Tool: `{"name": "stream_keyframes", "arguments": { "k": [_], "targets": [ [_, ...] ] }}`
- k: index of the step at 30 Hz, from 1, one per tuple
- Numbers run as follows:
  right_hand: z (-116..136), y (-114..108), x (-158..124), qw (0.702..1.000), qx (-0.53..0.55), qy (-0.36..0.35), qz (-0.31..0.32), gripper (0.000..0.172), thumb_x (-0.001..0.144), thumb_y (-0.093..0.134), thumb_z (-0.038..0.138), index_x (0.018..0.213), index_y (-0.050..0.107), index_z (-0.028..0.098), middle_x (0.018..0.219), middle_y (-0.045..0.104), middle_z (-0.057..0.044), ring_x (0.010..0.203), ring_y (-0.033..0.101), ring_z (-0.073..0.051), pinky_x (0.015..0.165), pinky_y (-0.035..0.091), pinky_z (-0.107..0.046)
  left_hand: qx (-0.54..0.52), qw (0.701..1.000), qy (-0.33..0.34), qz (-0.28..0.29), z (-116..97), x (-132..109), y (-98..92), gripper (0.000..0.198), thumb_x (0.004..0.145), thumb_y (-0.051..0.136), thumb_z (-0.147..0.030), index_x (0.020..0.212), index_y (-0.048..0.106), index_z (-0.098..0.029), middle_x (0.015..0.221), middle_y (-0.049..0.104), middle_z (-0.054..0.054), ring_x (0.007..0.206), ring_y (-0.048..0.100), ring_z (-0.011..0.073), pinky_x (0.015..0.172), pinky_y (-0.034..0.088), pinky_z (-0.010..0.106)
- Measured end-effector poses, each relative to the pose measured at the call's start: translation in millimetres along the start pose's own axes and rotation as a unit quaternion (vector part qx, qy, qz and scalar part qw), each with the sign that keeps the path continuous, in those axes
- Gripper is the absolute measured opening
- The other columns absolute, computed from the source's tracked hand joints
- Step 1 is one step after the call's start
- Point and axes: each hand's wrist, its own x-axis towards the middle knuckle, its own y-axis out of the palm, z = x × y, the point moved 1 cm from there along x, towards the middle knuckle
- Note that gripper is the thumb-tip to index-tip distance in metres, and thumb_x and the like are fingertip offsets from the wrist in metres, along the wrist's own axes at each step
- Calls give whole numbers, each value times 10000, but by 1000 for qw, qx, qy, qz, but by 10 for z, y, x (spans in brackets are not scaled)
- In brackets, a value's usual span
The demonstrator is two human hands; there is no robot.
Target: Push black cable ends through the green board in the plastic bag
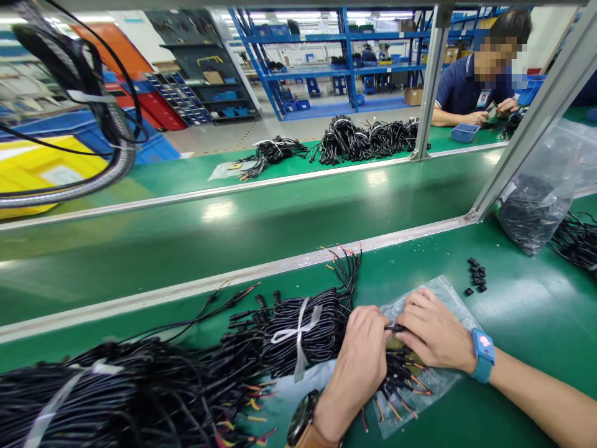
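Note:
My left hand (361, 342) and my right hand (431, 330) meet over a clear plastic bag (445, 295) on the green bench. Between their fingertips runs a black cable with a connector (395, 328), pinched from both sides. Below the hands, short black cable ends (401, 379) with red, yellow and white wires lie on the bag. Left of my left hand sits a cable bundle (303, 323) tied with a white strip. A larger heap of black cables (116, 392) fills the lower left. Small black caps (476, 274) lie loose beyond my right hand.
A metal rail (280, 270) separates the bench from a green conveyor belt (261, 218). A slanted metal post (527, 112) rises at right beside a bag of black parts (532, 205). Across the belt are cable piles (345, 140) and a seated person (476, 87).

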Motion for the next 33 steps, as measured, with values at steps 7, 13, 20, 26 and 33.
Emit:
{"name": "stream_keyframes", "arguments": {
  "k": [7,13,20,26,33],
  "targets": [
    [-1,4,-10,1000,-12,-2,-8,222,1059,438,285,1003,617,165,868,610,-65,897,473,-242,855,357,-435,-20,999,-21,-12,16,-1,-5,233,973,395,-27,891,535,-194,862,594,52,906,563,219,840,477,394],
    [29,57,2,1000,-14,-14,-2,245,1045,408,225,898,594,162,833,590,-62,856,459,-233,806,352,-416,-40,999,-22,-30,12,-5,22,261,979,358,-35,827,496,-197,777,550,38,813,541,208,771,442,376],
    [66,121,1,1000,8,-1,16,219,1035,423,220,869,557,170,824,582,-57,838,459,-226,815,347,-415,-45,998,-24,-28,20,-24,53,259,972,368,-27,802,472,-193,767,544,37,793,529,203,753,408,366],
    [85,136,9,999,18,13,24,217,1037,410,224,868,537,175,824,580,-57,833,456,-228,834,354,-417,-36,999,-18,-18,16,-15,56,260,965,364,-25,793,464,-192,766,545,36,794,526,202,755,401,365],
    [50,4,4,998,45,45,-2,245,1018,522,402,990,571,164,902,609,-65,900,490,-246,847,355,-429,-9,1000,-9,-21,10,-4,37,230,970,370,-44,837,484,-194,793,550,43,792,516,207,755,412,370]
  ]
}}
